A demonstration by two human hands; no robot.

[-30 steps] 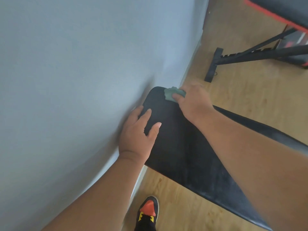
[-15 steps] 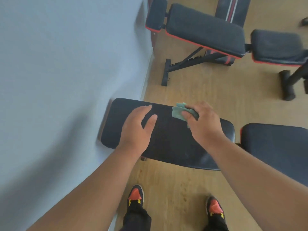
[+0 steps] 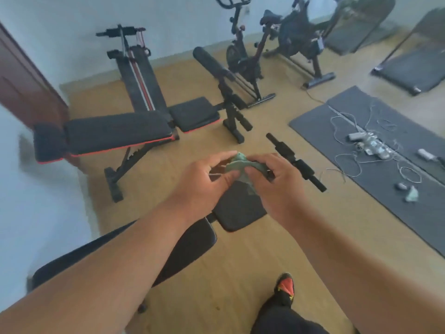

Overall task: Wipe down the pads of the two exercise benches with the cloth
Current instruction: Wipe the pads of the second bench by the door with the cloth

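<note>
Cloth (image 3: 237, 165) sits bunched between our left hand (image 3: 204, 186) and right hand (image 3: 277, 189), both pinching it above the near bench pad (image 3: 238, 210). Our forearms cover much of that bench. Beyond it stands the red-trimmed bench (image 3: 115, 133); to the right, a grey mat (image 3: 361, 141) strewn with cables (image 3: 351, 162).

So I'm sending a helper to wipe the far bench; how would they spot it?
Look along the left wall near the brown door. The long black padded bench stands there; unlike the plain black bench nearer the person, its pads have red edging.
</note>
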